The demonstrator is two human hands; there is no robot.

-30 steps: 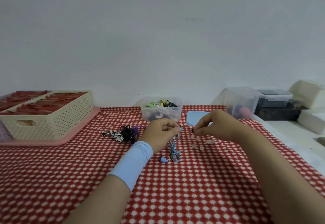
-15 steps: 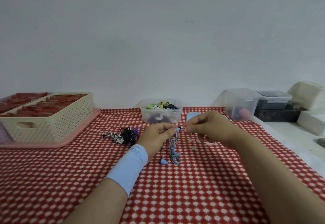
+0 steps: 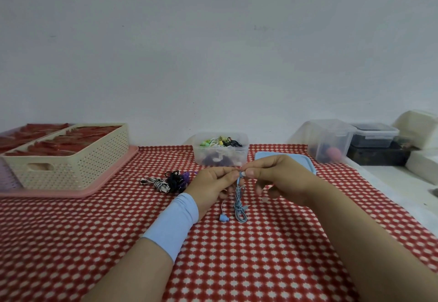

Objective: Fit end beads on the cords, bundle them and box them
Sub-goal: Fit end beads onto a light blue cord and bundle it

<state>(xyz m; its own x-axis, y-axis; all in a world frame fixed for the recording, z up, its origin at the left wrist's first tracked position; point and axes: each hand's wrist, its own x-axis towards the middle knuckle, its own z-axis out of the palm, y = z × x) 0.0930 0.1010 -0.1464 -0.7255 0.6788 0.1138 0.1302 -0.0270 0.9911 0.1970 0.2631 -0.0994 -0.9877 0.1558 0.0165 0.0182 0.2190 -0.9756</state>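
My left hand (image 3: pixel 214 183) pinches the upper end of a light blue cord (image 3: pixel 239 204) above the red checked tablecloth. Its tangled lower part hangs down to the cloth, where a blue end bead (image 3: pixel 223 218) lies on a thin strand. My right hand (image 3: pixel 282 176) meets the left at the cord's top and pinches a small pale bead (image 3: pixel 243 173) against that end. A few pale beads (image 3: pixel 265 199) lie on the cloth under my right hand. Black, purple and striped cord bundles (image 3: pixel 169 180) lie to the left. A clear box (image 3: pixel 220 150) with coloured cords stands behind.
A blue lid (image 3: pixel 305 161) lies behind my right hand. A cream perforated basket (image 3: pixel 71 157) of red items sits on a pink tray (image 3: pixel 78 191) at the left. Clear and dark containers (image 3: pixel 331 140) and white boxes (image 3: pixel 419 131) crowd the right.
My right hand rose from the loose beads on the cloth and came left to meet my left hand at the cord's end. The left hand lifted slightly.
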